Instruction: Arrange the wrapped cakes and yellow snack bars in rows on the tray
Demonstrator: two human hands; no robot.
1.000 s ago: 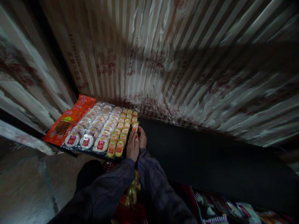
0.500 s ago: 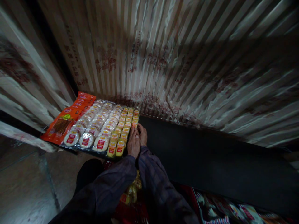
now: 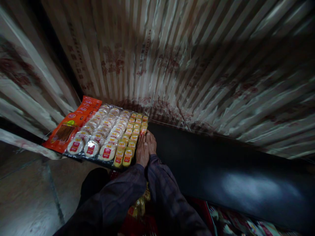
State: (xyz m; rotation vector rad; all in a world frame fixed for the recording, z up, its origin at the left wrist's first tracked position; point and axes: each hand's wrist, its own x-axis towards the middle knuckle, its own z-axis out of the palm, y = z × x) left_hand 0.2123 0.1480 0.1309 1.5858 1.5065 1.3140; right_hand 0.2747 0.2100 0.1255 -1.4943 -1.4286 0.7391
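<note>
My left hand (image 3: 142, 152) lies with fingers stretched forward at the near end of the rightmost, short row of small yellow wrapped cakes (image 3: 143, 127). Against it, on the right side of that row, rests my right hand (image 3: 152, 144), fingers also extended and its thumb close to the left hand. Two longer rows of yellow wrapped cakes (image 3: 127, 154) run just to the left. Beyond them are several rows of round white wrapped cakes (image 3: 106, 151) with red labels. My hands hide whatever lies beneath them.
An orange snack bag (image 3: 69, 126) lies at the shelf's left end. The black shelf (image 3: 209, 164) stretches right. Patterned, pleated sheeting (image 3: 157, 59) hangs behind, with a thin cord in front. Below are a red container (image 3: 137, 226) holding yellow packets (image 3: 140, 206), and other packages (image 3: 256, 226).
My right hand's fingers, curled at the yellow row before, now lie straighter alongside it. The view has shifted slightly, and a bright reflection shows on the black shelf.
</note>
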